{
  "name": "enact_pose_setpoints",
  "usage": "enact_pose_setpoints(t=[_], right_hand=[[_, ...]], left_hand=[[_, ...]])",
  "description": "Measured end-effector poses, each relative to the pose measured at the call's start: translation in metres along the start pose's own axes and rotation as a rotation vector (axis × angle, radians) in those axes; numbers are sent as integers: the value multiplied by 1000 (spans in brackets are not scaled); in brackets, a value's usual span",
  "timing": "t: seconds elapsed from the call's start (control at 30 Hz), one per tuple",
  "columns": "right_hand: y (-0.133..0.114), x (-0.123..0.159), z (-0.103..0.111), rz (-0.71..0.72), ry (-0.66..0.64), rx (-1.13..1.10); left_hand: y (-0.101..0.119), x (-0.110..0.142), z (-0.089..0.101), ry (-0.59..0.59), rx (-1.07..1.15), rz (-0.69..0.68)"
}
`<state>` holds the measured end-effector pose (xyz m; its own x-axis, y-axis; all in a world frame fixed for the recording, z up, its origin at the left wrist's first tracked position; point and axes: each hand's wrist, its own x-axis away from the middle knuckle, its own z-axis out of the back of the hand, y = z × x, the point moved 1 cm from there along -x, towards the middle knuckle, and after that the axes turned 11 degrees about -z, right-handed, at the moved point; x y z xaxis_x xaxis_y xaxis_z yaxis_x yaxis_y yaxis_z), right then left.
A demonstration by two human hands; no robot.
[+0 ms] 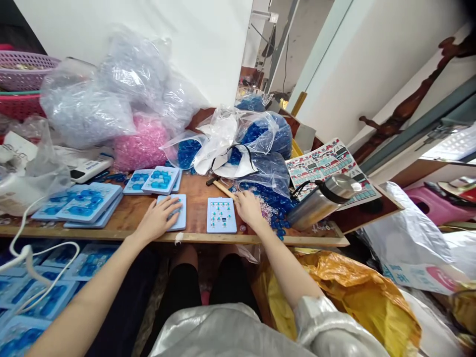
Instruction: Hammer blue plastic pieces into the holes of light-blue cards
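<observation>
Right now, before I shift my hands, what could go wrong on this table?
The light blue tray with small teal-and-white pieces sits at the front edge of the table; a nudge might push it over. Loose blue pieces to the right of your right hand lie near that edge and could fall. The steel thermos is beside those pieces, so a swinging arm might knock it.

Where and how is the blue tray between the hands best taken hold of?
Probably pinch the blue tray by its side edges, left hand from the left, right hand from the right: it lies flat, and small pieces dot its top while those edges look bare.
</observation>
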<state>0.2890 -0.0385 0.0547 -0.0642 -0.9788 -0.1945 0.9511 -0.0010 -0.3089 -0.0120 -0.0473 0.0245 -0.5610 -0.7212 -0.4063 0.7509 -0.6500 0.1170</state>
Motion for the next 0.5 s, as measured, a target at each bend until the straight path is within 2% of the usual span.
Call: enact_pose_setpoints(t=[0.1, 0.2, 0.3, 0.4, 0.5], right_hand=[[23, -6, 4, 17, -55, 32], [29, -10, 4, 29, -60, 6], [36, -8, 11, 24, -42, -77], [45, 3, 27, -5, -30, -448], [45, 22, 43, -94, -148, -848]], left_hand=[[8, -12, 1, 57, -78, -33], [43, -35, -7, 75, -25, -137], [81, -57, -18, -27, 139, -285], [97, -77, -23, -75, 223, -278], [95, -104, -28, -42, 210, -222]])
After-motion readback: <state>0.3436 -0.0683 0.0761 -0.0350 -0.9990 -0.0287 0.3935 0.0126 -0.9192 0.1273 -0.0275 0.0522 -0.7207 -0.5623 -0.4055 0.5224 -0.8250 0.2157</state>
